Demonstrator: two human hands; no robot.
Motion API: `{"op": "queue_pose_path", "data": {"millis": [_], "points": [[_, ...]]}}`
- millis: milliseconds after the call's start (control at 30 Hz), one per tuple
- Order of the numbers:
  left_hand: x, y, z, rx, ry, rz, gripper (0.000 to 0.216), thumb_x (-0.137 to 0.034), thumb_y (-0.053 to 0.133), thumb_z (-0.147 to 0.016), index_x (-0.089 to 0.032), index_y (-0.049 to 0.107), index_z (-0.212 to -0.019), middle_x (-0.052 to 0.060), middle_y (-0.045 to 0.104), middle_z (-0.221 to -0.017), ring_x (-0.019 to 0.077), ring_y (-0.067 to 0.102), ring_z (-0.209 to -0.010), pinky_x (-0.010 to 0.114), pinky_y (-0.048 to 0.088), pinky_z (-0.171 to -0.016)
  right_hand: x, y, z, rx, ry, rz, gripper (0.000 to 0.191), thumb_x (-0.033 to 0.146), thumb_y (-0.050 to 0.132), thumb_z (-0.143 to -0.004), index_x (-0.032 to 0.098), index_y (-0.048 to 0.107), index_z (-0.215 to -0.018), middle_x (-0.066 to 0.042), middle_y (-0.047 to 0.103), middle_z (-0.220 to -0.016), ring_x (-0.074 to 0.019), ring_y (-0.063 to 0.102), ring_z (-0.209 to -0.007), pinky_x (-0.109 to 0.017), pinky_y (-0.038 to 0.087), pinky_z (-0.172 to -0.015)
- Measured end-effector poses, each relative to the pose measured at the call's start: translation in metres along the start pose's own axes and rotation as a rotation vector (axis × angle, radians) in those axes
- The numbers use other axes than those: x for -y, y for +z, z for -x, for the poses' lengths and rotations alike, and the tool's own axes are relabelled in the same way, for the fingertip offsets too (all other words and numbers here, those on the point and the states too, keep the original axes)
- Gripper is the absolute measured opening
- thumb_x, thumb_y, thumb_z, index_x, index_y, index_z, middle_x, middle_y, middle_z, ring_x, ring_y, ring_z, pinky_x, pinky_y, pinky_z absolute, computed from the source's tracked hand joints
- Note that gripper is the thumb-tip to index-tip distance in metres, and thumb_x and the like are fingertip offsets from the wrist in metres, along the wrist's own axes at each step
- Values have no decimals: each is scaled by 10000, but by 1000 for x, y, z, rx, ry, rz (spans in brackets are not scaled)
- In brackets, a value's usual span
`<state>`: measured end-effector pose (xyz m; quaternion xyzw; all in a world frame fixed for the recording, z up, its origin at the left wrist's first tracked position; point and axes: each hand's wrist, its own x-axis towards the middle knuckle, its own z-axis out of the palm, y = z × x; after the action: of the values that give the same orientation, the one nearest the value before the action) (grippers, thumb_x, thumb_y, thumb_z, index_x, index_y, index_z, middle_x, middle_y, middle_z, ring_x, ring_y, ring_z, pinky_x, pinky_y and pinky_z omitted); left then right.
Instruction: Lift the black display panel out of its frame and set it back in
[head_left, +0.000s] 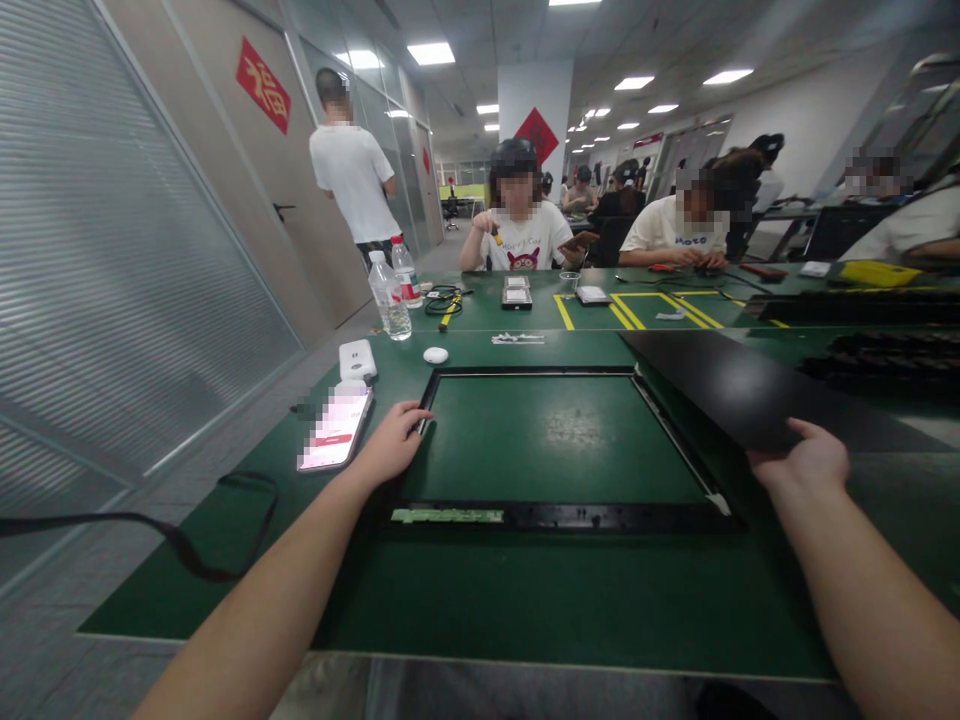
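Frame (555, 515), black and rectangular, lies flat on the green desk (525, 590). Left hand (391, 443) rests with fingers curled on the frame's left edge, beside a phone (335, 430). Right hand (804, 458) grips the near corner of a dark panel (735, 385), lifted off the frame's right side.
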<state>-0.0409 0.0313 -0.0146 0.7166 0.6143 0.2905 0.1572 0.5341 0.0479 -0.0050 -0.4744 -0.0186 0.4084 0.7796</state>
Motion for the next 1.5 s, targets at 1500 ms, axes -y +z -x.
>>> {"op": "queue_pose_path", "data": {"millis": [1500], "points": [[-7,2,2,2,-18,-57,613,-87,545,-794,-142,684,-1389,199,440,-1673,370,400,-1595,537,288,-1331,-7,15,20,-95,132,122,492,-108,470,-653,166,622,-1033,-99,715,-1251,-134,718,-971,-213,634,-789]]}}
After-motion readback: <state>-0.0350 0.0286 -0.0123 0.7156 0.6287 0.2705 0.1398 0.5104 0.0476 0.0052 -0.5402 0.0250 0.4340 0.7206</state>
